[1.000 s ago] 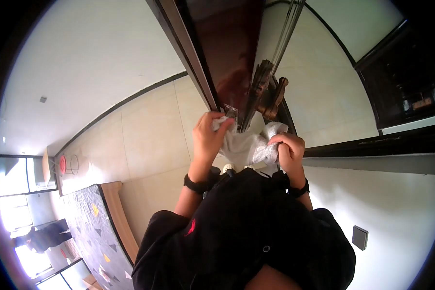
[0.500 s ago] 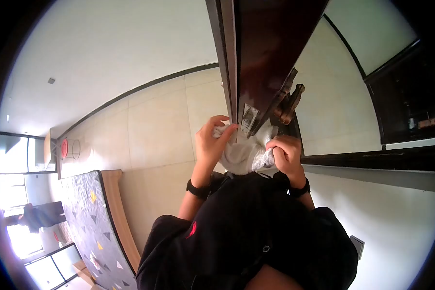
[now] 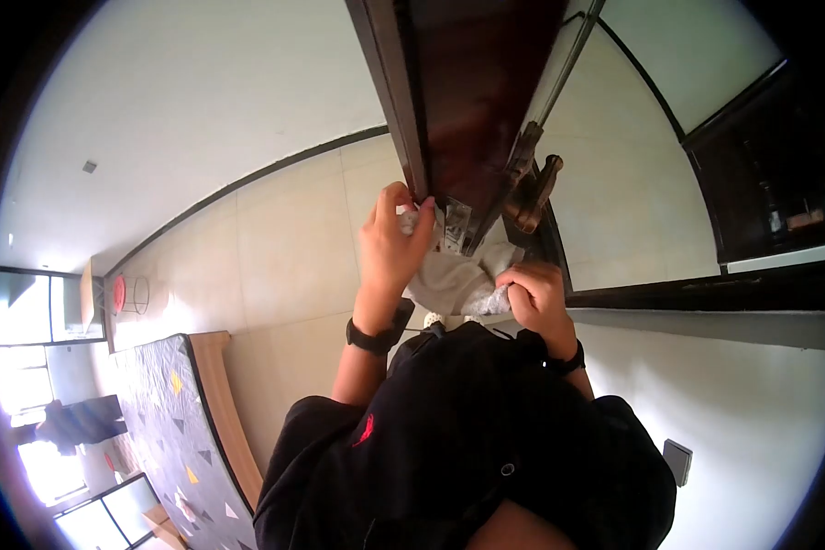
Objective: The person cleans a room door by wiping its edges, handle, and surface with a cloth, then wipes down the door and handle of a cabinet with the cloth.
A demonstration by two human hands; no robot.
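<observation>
A white cloth (image 3: 445, 280) hangs between my two hands, close to the edge of a dark red-brown door (image 3: 467, 82). My left hand (image 3: 392, 243) pinches one end of it, with thumb and fingers at the door's left edge strip. Bunched in the closed fingers of my right hand (image 3: 533, 295) is the other end, below the door handle (image 3: 533, 197). A metal lock plate (image 3: 456, 225) shows on the door's edge just above the cloth. The cloth's middle sags in front of my body.
Pale floor tiles (image 3: 293, 211) spread to the left, bounded by a dark skirting strip. A mattress (image 3: 170, 403) with a triangle pattern lies on a wooden frame at lower left. A dark doorframe (image 3: 651, 295) runs at right, and a wall switch (image 3: 676, 461) sits at lower right.
My left hand has moved up along the door's edge with its end of the cloth. The door appears shifted left in view. My right hand keeps its grip, nearly in place.
</observation>
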